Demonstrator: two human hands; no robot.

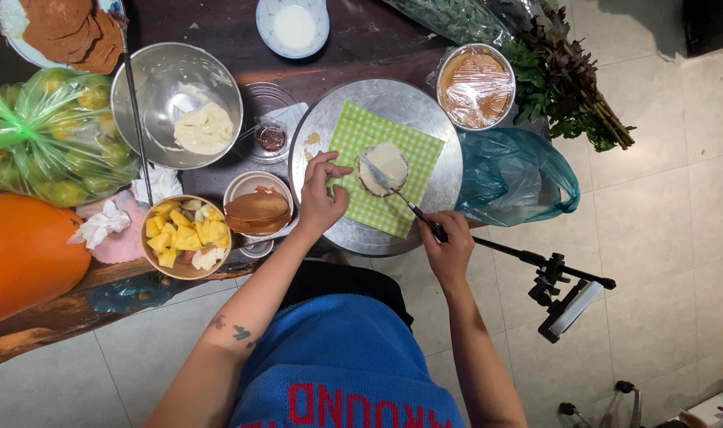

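Note:
A small round cake topped with white cream sits on a green checked sheet laid over a round metal turntable. My right hand grips the black handle of a palette knife, whose blade lies across the cream. My left hand rests on the left edge of the checked sheet, fingers spread, touching the paper beside the cake.
A steel bowl of cream, a bowl of cut fruit, a bowl of thin brown pancakes, bagged green fruit, a wrapped dish, herbs, a blue bag and a phone on an arm.

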